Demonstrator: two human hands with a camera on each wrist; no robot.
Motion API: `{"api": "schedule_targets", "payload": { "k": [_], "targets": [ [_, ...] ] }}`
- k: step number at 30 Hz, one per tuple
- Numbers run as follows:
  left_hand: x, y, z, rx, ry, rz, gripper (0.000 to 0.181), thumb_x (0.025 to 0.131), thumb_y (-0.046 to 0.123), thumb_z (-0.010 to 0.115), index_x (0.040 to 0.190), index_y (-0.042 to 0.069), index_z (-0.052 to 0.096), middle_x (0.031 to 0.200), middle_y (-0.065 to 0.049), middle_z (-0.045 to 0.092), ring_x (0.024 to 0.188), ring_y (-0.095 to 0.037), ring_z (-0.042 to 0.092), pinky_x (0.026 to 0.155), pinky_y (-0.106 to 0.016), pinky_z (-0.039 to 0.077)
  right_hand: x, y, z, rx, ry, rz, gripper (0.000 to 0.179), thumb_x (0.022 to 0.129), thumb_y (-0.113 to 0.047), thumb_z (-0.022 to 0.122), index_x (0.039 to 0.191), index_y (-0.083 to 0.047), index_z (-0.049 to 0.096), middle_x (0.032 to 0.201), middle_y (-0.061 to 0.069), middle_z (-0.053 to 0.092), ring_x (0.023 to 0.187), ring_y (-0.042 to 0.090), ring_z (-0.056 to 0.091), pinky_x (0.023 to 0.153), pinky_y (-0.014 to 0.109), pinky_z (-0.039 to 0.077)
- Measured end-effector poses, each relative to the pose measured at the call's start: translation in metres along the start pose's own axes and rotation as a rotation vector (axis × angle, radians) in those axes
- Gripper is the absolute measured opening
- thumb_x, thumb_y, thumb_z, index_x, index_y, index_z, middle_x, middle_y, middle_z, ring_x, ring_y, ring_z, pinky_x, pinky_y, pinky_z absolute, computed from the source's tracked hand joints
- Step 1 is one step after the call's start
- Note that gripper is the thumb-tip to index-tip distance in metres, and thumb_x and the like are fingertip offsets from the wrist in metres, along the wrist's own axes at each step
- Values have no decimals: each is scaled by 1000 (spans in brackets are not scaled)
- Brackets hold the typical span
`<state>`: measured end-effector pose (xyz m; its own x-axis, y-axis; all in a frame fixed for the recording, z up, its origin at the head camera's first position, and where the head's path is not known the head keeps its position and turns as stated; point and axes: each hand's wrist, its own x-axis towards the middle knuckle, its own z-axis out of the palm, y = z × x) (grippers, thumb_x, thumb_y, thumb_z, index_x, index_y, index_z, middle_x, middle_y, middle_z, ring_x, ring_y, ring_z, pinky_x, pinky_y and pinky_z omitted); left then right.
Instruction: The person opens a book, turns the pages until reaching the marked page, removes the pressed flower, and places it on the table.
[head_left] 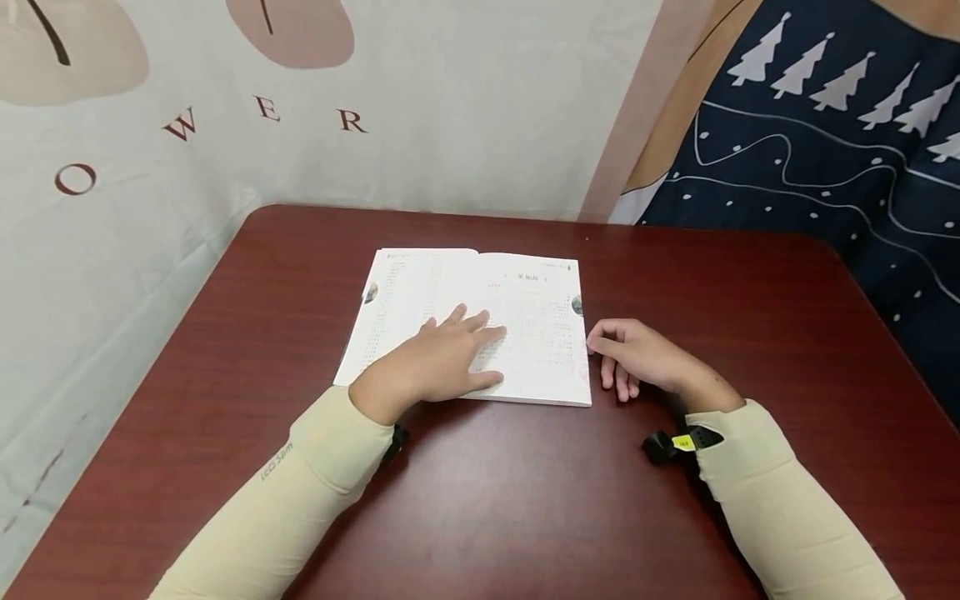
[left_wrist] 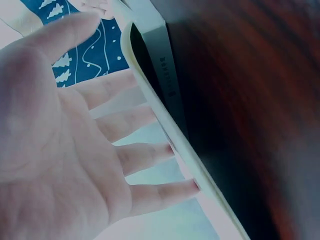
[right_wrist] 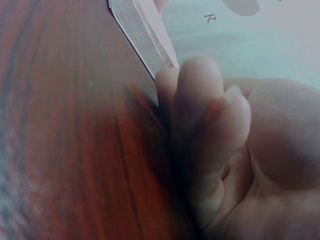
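An open book (head_left: 536, 342) with white printed pages lies flat on the table. My left hand (head_left: 442, 358) rests on its pages near the middle, palm down, with the fingers spread and straight. In the left wrist view, the fingertips of the left hand (left_wrist: 85, 145) reach onto the page, and the book's spine (left_wrist: 167, 65) shows below the raised page edge. My right hand (head_left: 637, 354) lies just beside the book's right edge, its fingers loosely curled and nothing between them. The right wrist view has the right hand's bent fingers (right_wrist: 200, 95) close to the page block (right_wrist: 145, 37).
The dark red-brown table (head_left: 517, 508) has rounded far corners. Behind it hangs a pale cloth (head_left: 465, 125) with printed letters, and to the right a dark blue cloth (head_left: 810, 150) with white trees. A black wrist device (head_left: 663, 447) sits at the right cuff.
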<state>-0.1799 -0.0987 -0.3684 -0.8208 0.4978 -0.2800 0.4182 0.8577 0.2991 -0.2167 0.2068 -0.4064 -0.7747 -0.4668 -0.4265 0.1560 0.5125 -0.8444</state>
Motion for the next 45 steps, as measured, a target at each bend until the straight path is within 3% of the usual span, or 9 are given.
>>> {"api": "schedule_targets", "payload": {
  "k": [8, 20, 45],
  "targets": [
    [-2, -1, 1, -24, -23, -2, 84, 86, 58, 70, 156, 24, 37, 166, -11, 25, 155, -40, 13, 116, -70, 20, 0, 2, 2, -5, -1, 4, 24, 106, -21, 47, 109, 1, 54, 63, 11, 62, 40, 16, 57, 40, 29, 47],
    [-1, -2, 0, -32, -35, 26, 94, 79, 53, 80, 156, 24, 36, 166, -13, 22, 154, -42, 11, 115, -71, 20, 0, 1, 1, -8, 3, 1, 23, 105, -21, 48, 109, 2, 53, 63, 12, 62, 40, 17, 57, 40, 30, 47],
    [-1, -1, 2, -38, -40, 13, 83, 85, 53, 74, 155, 26, 38, 167, -12, 21, 155, -42, 8, 116, -71, 18, 0, 2, 2, -5, 13, -3, 23, 105, -20, 47, 110, 2, 53, 62, 11, 62, 39, 16, 56, 39, 29, 47]
  ]
}}
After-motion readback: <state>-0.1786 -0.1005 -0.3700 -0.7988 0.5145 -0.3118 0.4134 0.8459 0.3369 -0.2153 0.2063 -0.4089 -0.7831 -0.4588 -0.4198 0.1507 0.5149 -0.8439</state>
